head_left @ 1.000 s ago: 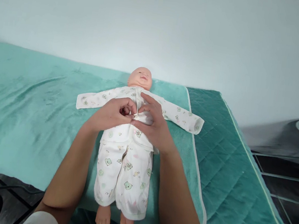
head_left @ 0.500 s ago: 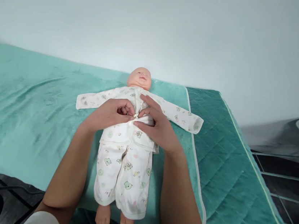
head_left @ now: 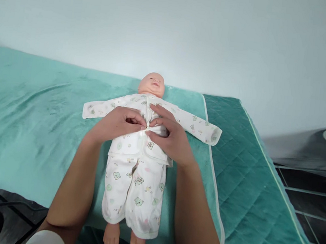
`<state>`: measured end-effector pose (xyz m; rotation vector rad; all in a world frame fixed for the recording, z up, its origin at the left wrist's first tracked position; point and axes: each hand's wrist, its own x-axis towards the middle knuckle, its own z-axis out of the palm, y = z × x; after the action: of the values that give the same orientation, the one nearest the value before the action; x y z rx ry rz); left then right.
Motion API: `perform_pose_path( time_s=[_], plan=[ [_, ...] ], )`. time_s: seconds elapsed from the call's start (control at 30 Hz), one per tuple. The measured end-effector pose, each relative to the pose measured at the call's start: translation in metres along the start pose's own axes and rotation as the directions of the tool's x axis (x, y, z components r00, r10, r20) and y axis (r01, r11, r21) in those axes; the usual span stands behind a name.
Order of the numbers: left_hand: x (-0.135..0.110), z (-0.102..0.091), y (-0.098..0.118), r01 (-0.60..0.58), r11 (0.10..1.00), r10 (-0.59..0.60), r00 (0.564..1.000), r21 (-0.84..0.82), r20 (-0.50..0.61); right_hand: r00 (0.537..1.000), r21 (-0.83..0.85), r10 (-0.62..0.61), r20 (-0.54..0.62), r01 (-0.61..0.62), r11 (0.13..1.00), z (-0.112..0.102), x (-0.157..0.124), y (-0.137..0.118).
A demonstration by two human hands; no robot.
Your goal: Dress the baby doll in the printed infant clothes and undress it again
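Here you are, right over the doll [head_left: 152,84], which lies face up on the green blanket [head_left: 37,130], head away from you and feet towards you. Its long axis runs straight out ahead, and the front opening [head_left: 141,148] of the white printed jacket [head_left: 124,143] runs the same way, down the middle of the chest. That line is what counts: your hands come at it from either side, crosswise, and the small pale fastening [head_left: 147,124] sits right on it, between your fingertips. Whether it is a tie, a snap or a button, I can't tell.

Your left hand [head_left: 119,124] comes in with thumb and forefinger together, pinching the jacket at the edge of that opening. Your right hand [head_left: 173,134] spreads over the other half, thumb low, forefinger up beside the fastening, tips apart; whether they clamp any cloth between them, I can't make out. Neither hand is clearly nearer; both sets of fingertips are right at it.

And against half a second ago? A pale bit stands up in the gap there; now it looks smaller and tucked closer, and your left fingers lie flatter, less curled. The sleeves stay stretched out wide, and the trousers [head_left: 133,189] lie as they do there.
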<state>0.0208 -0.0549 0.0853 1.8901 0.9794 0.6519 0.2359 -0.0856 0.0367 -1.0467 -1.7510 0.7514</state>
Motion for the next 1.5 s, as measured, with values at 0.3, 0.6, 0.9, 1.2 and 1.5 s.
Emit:
perform_pose_path(
  time_s=[0.3,0.6,0.9,1.2,1.5],
  plan=[
    [0.000,0.003,0.000,0.026,0.999,-0.027,0.999,-0.030,-0.036,0.996,-0.037,-0.065,-0.059,0.063,0.997,0.004,-0.001,-0.001],
    [0.000,0.001,0.002,0.036,0.999,-0.036,0.999,-0.028,-0.016,0.988,-0.112,-0.121,-0.093,0.111,0.988,0.004,0.000,-0.004],
    [0.000,0.002,0.001,0.056,0.998,-0.057,0.998,-0.036,-0.022,0.977,-0.157,-0.161,-0.140,0.138,0.978,0.006,0.001,-0.002],
    [0.000,0.006,0.005,0.082,0.997,-0.083,0.995,-0.013,-0.063,0.979,-0.173,-0.175,-0.107,0.155,0.973,0.006,0.000,-0.003],
    [-0.001,0.010,0.008,0.123,0.992,-0.123,0.989,-0.001,-0.086,0.981,-0.155,-0.176,-0.085,0.161,0.975,0.007,0.001,-0.003]
  ],
)
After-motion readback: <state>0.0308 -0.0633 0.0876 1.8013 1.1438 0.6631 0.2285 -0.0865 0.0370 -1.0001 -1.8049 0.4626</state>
